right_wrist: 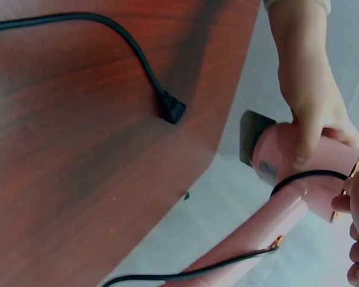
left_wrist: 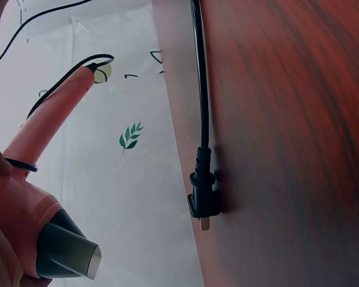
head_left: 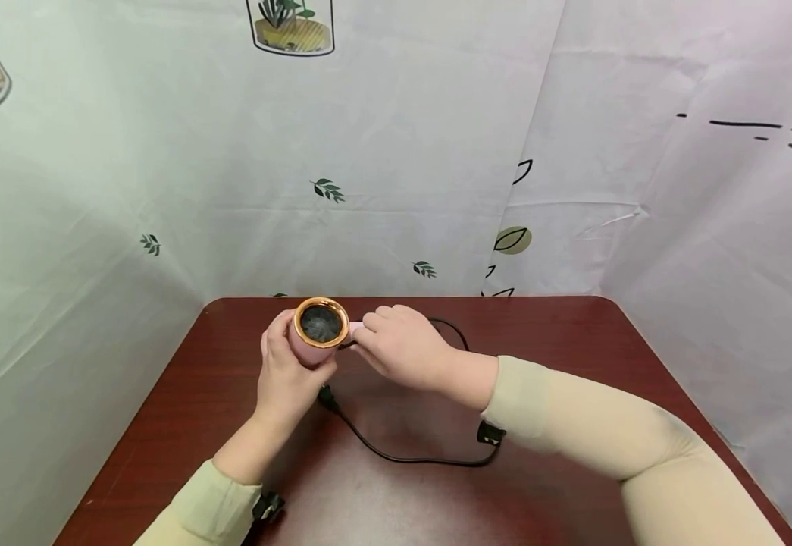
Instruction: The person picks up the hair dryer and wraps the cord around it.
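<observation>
A pink hair dryer (head_left: 311, 353) with a gold rear rim is held above the table. My left hand (head_left: 285, 383) grips its barrel, thumb on the near side. In the left wrist view its dark nozzle (left_wrist: 66, 251) points down and its handle (left_wrist: 51, 122) stretches away. My right hand (head_left: 402, 347) is beside the handle, pinching the black cord (right_wrist: 314, 173), which passes round the handle's base by the barrel. More cord runs along the handle. The cord's plug (left_wrist: 203, 194) lies on the table, below the dryer.
The dark red wooden table (head_left: 396, 500) has rounded far corners. Loose cord (head_left: 409, 459) curves across it towards the right forearm. White printed cloth (head_left: 396, 152) hangs behind and on both sides. Dark wrist devices (head_left: 491, 433) sit at both sleeves.
</observation>
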A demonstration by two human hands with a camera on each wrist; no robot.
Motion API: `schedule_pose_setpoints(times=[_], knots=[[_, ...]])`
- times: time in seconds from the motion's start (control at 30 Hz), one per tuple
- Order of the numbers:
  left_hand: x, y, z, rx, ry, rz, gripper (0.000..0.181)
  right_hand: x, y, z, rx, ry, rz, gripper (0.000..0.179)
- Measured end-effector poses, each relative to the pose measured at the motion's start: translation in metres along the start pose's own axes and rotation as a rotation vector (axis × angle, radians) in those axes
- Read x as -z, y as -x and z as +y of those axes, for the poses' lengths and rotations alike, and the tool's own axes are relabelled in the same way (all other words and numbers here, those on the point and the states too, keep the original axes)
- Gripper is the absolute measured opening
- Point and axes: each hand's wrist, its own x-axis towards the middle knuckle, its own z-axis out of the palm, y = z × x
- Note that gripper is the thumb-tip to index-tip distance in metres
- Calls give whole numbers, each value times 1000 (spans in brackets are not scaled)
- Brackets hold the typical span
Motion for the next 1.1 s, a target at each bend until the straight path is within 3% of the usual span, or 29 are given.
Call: schedule_pose_setpoints(times=[0.17,0.43,0.63,0.93,1.1], knots=[[1,3,2,27,-5,-22,96,2,-2,7,5,13,33,16],[4,6,4,97,13,-67,97,-1,-3,21,-3,-5,159,30],[8,7,4,81,42,-100,100,4,-3,35,-70,0,61,42],[11,10,0,45,71,-178,103,7,-2,45,-349,-61,-179,58],[11,12,-2,8,106,-209,106,2,0,48,-373,-47,-210,57]])
